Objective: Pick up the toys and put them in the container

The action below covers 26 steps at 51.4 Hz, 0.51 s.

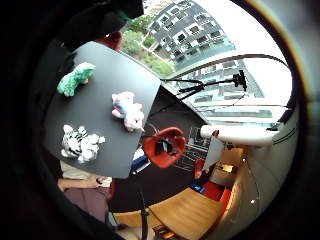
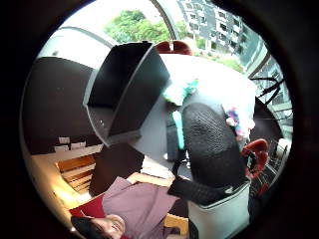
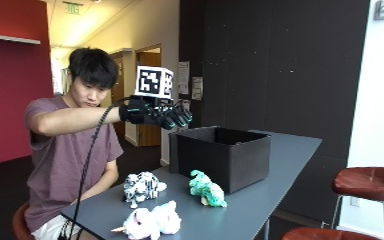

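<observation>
Here, in the outside view, the person sits at the left of the frame with the gloved right hand (image 3: 157, 114) raised in the middle, above the left rim of the black container (image 3: 222, 156). The grip is empty: its fingers (image 3: 181, 118) hang relaxed and point down, holding nothing. Three toys lie on the grey bench (image 3: 278, 165) in the lower middle: a black-and-white striped toy (image 3: 142, 187), a green toy (image 3: 206, 189) just beside the container's front wall, and a pink toy (image 3: 153, 221) nearest the lower edge. The pink toy's face cannot be made out, and the bench's near corner is cut off at the bottom.

The little finger side palm view looks down on the bench (image 1: 100, 70) from above and shows all three toys well apart from one another: the green toy (image 1: 75, 78), the pink toy (image 1: 128, 110) and the striped toy (image 1: 80, 143). The container does not show there.

The thumb side palm view shows the container's dark inside (image 2: 127, 84), which the outside view hides behind its walls. A gloved finger (image 2: 209, 142) covers much of the bench (image 2: 209, 74), so only scraps of the green toy (image 2: 178, 92) and pink toy (image 2: 239, 122) peep round it.
</observation>
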Each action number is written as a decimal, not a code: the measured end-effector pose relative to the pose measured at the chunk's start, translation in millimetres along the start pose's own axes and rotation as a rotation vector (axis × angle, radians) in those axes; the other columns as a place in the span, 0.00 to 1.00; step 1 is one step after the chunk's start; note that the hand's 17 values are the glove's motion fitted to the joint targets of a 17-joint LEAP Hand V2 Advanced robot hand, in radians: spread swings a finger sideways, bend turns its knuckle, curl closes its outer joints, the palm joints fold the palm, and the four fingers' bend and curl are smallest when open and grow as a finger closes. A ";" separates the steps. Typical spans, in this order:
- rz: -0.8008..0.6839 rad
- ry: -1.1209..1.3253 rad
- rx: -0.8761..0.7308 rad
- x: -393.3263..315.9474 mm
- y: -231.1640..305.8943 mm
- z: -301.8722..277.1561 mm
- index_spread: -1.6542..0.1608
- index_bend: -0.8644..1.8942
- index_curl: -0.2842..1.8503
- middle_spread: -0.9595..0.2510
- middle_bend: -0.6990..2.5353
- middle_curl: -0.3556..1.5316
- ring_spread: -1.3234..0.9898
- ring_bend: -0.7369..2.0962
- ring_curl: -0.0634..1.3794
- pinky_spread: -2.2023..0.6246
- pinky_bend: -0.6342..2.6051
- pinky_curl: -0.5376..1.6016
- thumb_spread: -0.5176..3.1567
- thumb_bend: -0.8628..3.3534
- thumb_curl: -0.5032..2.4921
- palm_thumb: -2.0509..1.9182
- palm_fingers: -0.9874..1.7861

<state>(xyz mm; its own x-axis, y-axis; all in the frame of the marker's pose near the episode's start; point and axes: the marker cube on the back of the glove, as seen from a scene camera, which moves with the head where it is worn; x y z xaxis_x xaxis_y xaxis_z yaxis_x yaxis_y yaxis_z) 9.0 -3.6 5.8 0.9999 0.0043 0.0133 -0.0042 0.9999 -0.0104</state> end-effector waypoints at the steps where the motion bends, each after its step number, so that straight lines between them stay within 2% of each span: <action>1: 0.000 -0.003 -0.003 2.8 -1.0 2.2 0.86 0.32 0.13 0.79 0.25 0.20 0.56 0.38 0.08 0.78 0.35 0.30 0.27 0.21 0.17 0.52 0.39; 5: 0.016 -0.026 -0.032 28.3 -9.1 22.6 0.84 0.33 0.14 0.78 0.27 0.22 0.55 0.40 0.11 0.78 0.39 0.33 0.35 0.20 0.18 0.51 0.35; 11: 0.043 -0.051 -0.092 57.6 -14.8 58.0 0.82 0.34 0.16 0.78 0.27 0.25 0.55 0.41 0.13 0.78 0.41 0.36 0.42 0.20 0.19 0.51 0.33; 26: 0.109 -0.059 -0.224 106.3 -24.6 151.7 0.81 0.34 0.17 0.78 0.28 0.30 0.56 0.43 0.16 0.79 0.44 0.38 0.48 0.20 0.21 0.50 0.30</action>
<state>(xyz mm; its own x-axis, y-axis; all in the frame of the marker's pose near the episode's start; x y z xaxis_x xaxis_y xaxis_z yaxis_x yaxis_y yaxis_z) 113.3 -26.2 159.1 0.9911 0.1194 0.0580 -0.1026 0.9663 -0.2359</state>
